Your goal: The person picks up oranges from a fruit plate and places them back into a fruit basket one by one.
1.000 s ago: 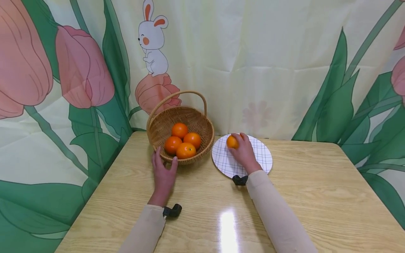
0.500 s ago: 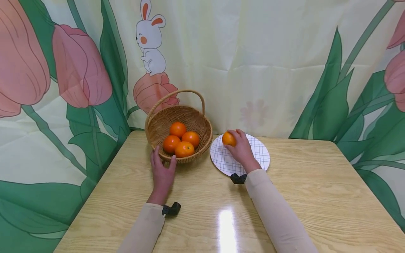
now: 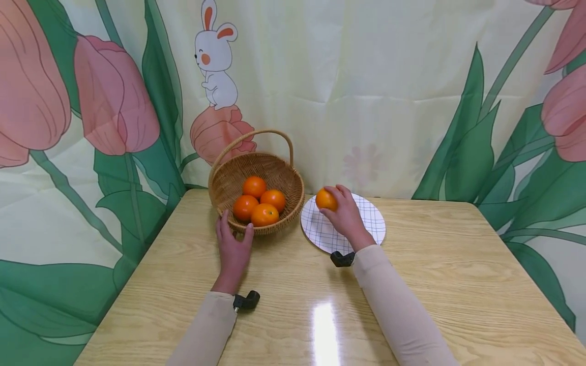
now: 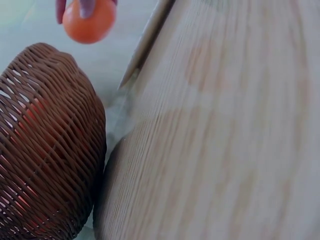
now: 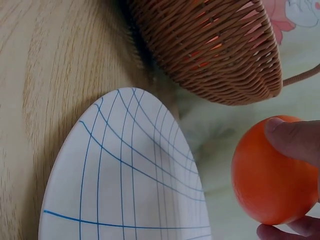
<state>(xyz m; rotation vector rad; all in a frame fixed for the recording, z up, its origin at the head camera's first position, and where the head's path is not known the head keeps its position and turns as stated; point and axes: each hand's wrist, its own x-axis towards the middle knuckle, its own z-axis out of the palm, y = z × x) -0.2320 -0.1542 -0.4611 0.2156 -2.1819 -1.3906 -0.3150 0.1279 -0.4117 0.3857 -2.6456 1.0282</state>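
My right hand (image 3: 344, 212) holds an orange (image 3: 326, 200) between thumb and fingers, above the left part of a white plate (image 3: 316, 234) with a blue grid. In the right wrist view the thumb lies on top of the orange (image 5: 270, 175) and fingertips are below it. A wicker basket (image 3: 286, 175) with a tall handle contains several oranges (image 3: 264, 215). At its front left my left hand (image 3: 232, 254) has its fingers spread, fingertips touching the rim and thumb by the front wall. The left hand itself is out of the left wrist view.
Both things stand near the back edge of a wooden table (image 3: 274, 315). A curtain (image 3: 366, 101) printed with tulips and a rabbit hangs right behind it. The basket is left of the plate, with a narrow gap between them.
My right hand has lifted the orange off the plate and carried it slightly left, toward the basket. The left hand stays at the basket's rim. The head view has shifted a little.
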